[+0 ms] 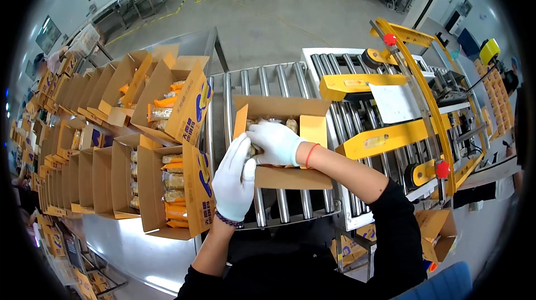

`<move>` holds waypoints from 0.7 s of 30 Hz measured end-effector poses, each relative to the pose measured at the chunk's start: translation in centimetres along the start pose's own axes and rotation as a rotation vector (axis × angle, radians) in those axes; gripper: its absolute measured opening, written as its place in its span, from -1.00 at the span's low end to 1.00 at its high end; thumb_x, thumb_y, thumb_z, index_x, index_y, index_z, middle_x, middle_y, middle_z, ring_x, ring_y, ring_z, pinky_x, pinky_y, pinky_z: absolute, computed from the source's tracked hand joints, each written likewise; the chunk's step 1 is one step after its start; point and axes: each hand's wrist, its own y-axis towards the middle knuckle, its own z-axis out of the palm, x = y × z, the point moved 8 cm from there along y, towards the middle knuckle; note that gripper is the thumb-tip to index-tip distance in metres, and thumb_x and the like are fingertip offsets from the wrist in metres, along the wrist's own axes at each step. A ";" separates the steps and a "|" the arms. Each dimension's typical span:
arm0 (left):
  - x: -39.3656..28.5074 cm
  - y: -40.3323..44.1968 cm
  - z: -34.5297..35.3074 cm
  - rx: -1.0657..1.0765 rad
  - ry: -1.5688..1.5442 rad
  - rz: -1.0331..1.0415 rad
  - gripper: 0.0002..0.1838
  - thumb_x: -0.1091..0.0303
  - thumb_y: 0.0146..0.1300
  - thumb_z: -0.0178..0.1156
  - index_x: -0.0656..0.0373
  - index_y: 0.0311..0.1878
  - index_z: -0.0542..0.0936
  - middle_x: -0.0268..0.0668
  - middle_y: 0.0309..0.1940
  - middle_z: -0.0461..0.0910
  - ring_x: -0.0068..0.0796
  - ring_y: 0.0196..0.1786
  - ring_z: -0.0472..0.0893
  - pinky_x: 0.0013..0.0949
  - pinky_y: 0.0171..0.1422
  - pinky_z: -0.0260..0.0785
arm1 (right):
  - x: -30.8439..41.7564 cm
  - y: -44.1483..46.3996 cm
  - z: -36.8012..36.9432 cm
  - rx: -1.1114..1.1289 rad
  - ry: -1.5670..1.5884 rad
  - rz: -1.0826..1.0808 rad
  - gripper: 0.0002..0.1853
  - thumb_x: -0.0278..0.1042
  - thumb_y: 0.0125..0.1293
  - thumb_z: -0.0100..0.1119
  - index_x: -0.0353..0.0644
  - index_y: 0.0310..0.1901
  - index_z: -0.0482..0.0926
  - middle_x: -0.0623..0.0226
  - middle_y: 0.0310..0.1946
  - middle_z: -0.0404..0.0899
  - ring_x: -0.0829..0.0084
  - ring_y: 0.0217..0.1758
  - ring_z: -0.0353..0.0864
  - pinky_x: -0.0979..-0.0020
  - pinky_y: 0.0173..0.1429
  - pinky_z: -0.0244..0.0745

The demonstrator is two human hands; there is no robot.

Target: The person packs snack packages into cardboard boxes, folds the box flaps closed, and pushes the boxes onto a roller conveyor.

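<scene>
An open cardboard box sits on the roller conveyor with its flaps folded out. Wrapped packets show inside it, largely covered by my hands. White-gloved, my right hand reaches into the box and lies over the packets, fingers pointing left; its fingertips are partly hidden. My left hand, also in a white glove, is at the box's left side, its fingers stretched out flat along the edge and its thumb slightly apart. Nothing shows in its palm.
To the left, rows of open cardboard boxes hold yellow and clear packets. Rollers run beneath the box toward a yellow-framed machine on the right, with a white paper on it. A blue chair back is at lower right.
</scene>
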 end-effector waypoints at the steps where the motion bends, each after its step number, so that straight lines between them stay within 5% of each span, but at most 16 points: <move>1: -0.1 0.2 0.0 0.005 0.015 0.009 -0.60 0.34 0.51 0.13 0.25 0.34 0.59 -0.04 0.31 0.62 -0.05 0.32 0.63 -0.20 0.37 0.50 | -0.4 0.6 0.9 0.090 -0.016 0.079 -0.62 -0.16 0.12 0.51 -0.21 -0.12 0.65 0.08 -0.15 0.66 -0.01 0.06 0.66 0.06 0.20 0.56; 4: -0.4 1.0 0.1 0.018 0.020 0.027 -0.62 0.39 0.53 0.12 0.30 0.32 0.60 -0.01 0.24 0.66 -0.09 0.29 0.66 -0.21 0.40 0.48 | -1.6 1.5 2.1 0.125 -0.044 0.134 -0.68 -0.20 0.17 0.46 -0.24 -0.15 0.67 0.04 -0.09 0.69 -0.05 0.05 0.67 0.11 0.21 0.56; 6: -0.3 1.4 0.4 0.062 0.039 0.054 -0.63 0.31 0.49 0.19 0.18 0.28 0.64 -0.08 0.18 0.70 -0.08 0.21 0.70 -0.22 0.30 0.54 | -3.9 1.1 1.6 0.099 0.239 0.095 -0.69 -0.18 0.23 0.42 -0.28 -0.16 0.69 0.05 -0.11 0.69 0.10 -0.01 0.70 0.19 0.17 0.57; 7: -0.7 1.7 0.2 -0.007 0.091 0.131 -0.61 0.27 0.49 0.21 0.13 0.31 0.63 -0.12 0.04 0.75 -0.12 0.08 0.74 -0.22 0.19 0.58 | -4.0 0.3 -0.5 0.228 0.629 0.183 -0.65 -0.14 0.32 0.39 -0.30 -0.09 0.72 0.17 -0.14 0.68 0.34 -0.06 0.67 0.32 0.12 0.55; 8: -1.0 2.2 0.0 -0.012 0.086 0.132 -0.61 0.27 0.49 0.21 0.13 0.31 0.63 -0.12 0.04 0.75 -0.12 0.08 0.74 -0.22 0.19 0.58 | -4.0 -0.7 -2.3 0.124 0.799 0.113 -0.68 -0.18 0.45 0.29 -0.30 -0.01 0.72 0.28 -0.21 0.59 0.50 -0.04 0.59 0.42 0.14 0.50; 11: -1.3 3.8 1.9 0.116 0.108 0.027 -0.51 0.13 0.53 0.17 0.03 0.45 0.53 -0.21 -0.31 0.71 -0.20 -0.26 0.70 -0.19 -0.15 0.56 | -4.4 -3.8 -5.9 -0.153 0.989 0.178 -0.67 -0.19 0.48 0.29 -0.29 0.06 0.73 0.38 -0.05 0.62 0.51 0.01 0.60 0.45 0.20 0.48; 14: -2.1 6.0 4.8 0.234 0.246 0.004 -0.47 0.03 0.57 0.07 -0.02 0.50 0.47 -0.22 -0.39 0.67 -0.23 -0.33 0.67 -0.17 -0.21 0.56 | -5.6 -6.1 -7.9 -0.342 0.947 0.246 -0.68 -0.28 0.52 0.22 -0.30 0.15 0.69 0.35 -0.04 0.65 0.52 0.03 0.62 0.42 0.22 0.51; 16: -1.7 6.7 6.9 0.240 0.297 -0.008 -0.57 0.05 0.54 0.08 0.02 0.33 0.58 -0.23 -0.41 0.69 -0.24 -0.31 0.69 -0.19 -0.22 0.59 | -7.3 -8.2 -8.7 -0.560 1.308 0.275 -0.71 -0.36 0.53 0.18 -0.27 0.17 0.64 0.30 -0.05 0.66 0.49 0.01 0.65 0.37 0.20 0.55; 18: -1.6 7.1 7.4 0.148 0.346 0.135 -0.62 0.02 0.52 0.10 0.08 0.15 0.62 -0.21 -0.47 0.67 -0.23 -0.29 0.71 -0.18 -0.24 0.59 | -9.4 -12.4 -11.3 -0.716 1.577 0.038 -0.74 -0.36 0.58 0.07 -0.23 0.16 0.61 0.27 -0.05 0.67 0.44 0.00 0.69 0.34 0.18 0.59; 20: 1.2 7.8 10.1 0.267 0.300 0.000 -0.64 0.02 0.49 0.13 0.11 0.03 0.63 -0.19 -0.37 0.72 -0.21 -0.29 0.71 -0.11 -0.19 0.59 | -8.8 -17.1 -13.7 -0.735 1.181 0.092 -0.73 -0.29 0.63 -0.03 -0.22 0.05 0.65 0.28 -0.08 0.69 0.43 0.01 0.69 0.32 0.21 0.60; 21: 1.8 8.1 10.9 0.277 0.314 -0.025 -0.68 0.08 0.48 0.14 0.08 0.07 0.64 -0.19 -0.35 0.71 -0.18 -0.28 0.69 -0.09 -0.12 0.56 | -6.8 -17.5 -13.3 -0.624 0.866 0.320 -0.63 -0.23 0.67 -0.13 -0.24 0.04 0.68 0.25 -0.07 0.72 0.41 0.06 0.71 0.29 0.26 0.58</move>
